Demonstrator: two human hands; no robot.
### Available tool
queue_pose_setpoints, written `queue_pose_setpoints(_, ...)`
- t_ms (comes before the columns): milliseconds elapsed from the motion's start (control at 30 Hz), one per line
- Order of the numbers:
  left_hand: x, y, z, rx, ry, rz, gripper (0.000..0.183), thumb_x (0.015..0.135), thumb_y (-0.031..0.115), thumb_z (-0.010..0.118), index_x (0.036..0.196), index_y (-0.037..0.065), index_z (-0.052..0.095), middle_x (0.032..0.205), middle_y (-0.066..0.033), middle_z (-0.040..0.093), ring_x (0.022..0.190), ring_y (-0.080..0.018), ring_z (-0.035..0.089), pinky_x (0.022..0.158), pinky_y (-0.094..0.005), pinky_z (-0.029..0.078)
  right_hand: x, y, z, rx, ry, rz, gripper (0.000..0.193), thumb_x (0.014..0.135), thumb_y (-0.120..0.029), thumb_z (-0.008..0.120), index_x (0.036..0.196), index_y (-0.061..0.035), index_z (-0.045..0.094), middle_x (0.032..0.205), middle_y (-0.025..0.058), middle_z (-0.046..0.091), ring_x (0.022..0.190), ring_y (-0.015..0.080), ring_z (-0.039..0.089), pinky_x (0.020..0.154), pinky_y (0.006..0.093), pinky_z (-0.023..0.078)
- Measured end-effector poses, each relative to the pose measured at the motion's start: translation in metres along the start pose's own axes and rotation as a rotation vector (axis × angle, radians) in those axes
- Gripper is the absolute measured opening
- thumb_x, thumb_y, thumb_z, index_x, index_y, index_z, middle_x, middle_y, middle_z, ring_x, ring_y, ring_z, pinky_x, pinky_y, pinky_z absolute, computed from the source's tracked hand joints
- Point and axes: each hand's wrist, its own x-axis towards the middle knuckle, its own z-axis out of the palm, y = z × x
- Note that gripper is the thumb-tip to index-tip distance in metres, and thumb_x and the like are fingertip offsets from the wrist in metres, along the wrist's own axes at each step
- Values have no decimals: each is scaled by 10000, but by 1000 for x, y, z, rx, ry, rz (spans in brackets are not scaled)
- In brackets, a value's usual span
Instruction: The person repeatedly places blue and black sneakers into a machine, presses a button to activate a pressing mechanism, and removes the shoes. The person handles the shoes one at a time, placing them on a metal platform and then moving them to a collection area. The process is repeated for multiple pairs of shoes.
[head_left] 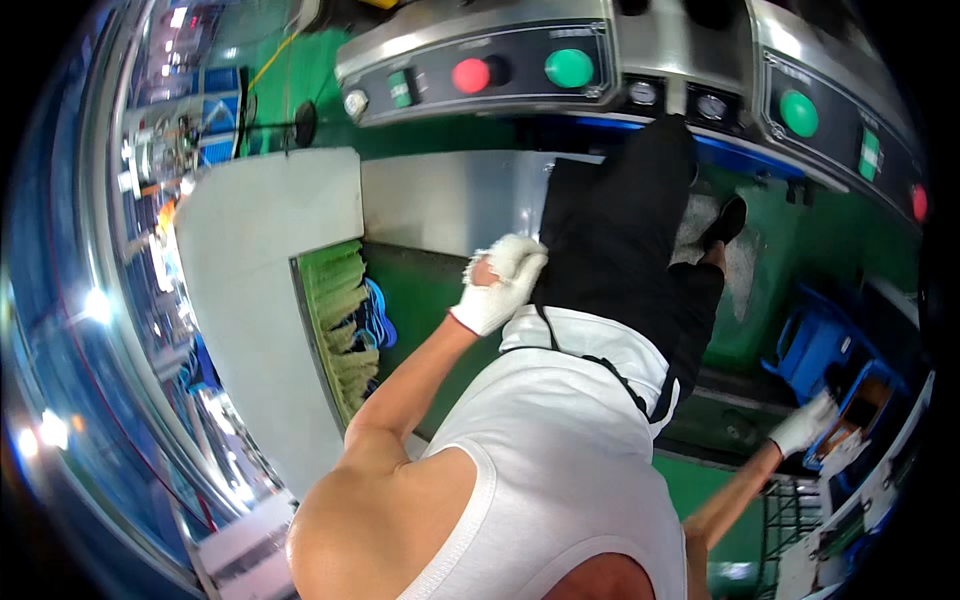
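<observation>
My left hand (503,283), in a white knit glove with bare skin showing at one gap, rests beside the black cloth (610,225) over my thighs. Its fingers are curled inward, and whatever they hold, if anything, is hidden. Far out to the right reaches my right hand (805,425), also in a white glove. It is beside a brown open-topped box (866,404) with something dark inside. That hand is small and blurred, so its fingers and any contact with the box cannot be made out.
Ahead stand metal machine panels with a red button (470,76), a green button (569,68) and a second green button (798,113). A pale grey worktop (250,290) lies to my left, with yellowish-green bristle-like strips (335,320) along it. A blue plastic stool-like piece (815,345) is at right.
</observation>
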Motion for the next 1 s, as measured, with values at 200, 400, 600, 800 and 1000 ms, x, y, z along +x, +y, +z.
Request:
queue_pose_setpoints(200, -149, -233, -43, 314, 162, -724, 285, 904, 273, 729, 1092, 60, 745, 1117, -206, 727, 1073, -407, 689, 955, -501, 541, -49, -214, 45, 470, -521, -286, 695, 1055, -351, 663, 1602, -7, 406, 1571, 224, 519, 1432, 305, 523, 1184, 400, 412)
queue_pose_setpoints(400, -268, -360, -135, 591, 490, -1185, 434, 898, 307, 755, 1253, 70, 674, 1221, -223, 678, 1163, -421, 641, 997, -537, 512, -5, -241, 35, 89, -538, -607, 690, 1042, -342, 671, 1602, -28, 416, 1598, 206, 498, 1459, 308, 503, 1202, 411, 388)
queue_pose_setpoints(600, -288, -435, -146, 286, 56, -1412, 874, 863, 609, 753, 1548, 131, 499, 1518, -222, 579, 1373, -401, 581, 1147, -503, 437, 34, -247, 44, 136, -679, -585, 634, 1062, -302, 648, 1581, -10, 434, 1576, 230, 511, 1421, 317, 537, 1169, 404, 433)
queue_pose_setpoints(800, -258, -381, -116, 452, 102, -1304, 629, 768, 555, 803, 1138, 53, 716, 1093, -188, 758, 1031, -368, 737, 897, -491, 577, 3, -304, 23, 186, -702, -639, 573, 1060, -230, 650, 1541, 30, 478, 1551, 235, 532, 1415, 312, 543, 1166, 404, 443)
queue_pose_setpoints(1000, -181, -276, -64, 63, 165, -1007, 779, 780, 527, 809, 1324, -2, 634, 1283, -240, 704, 1159, -420, 695, 1005, -519, 536, -114, -416, -9, 436, -829, -750, 532, 1048, -195, 643, 1511, 30, 511, 1455, 208, 618, 1336, 288, 605, 1140, 392, 466)
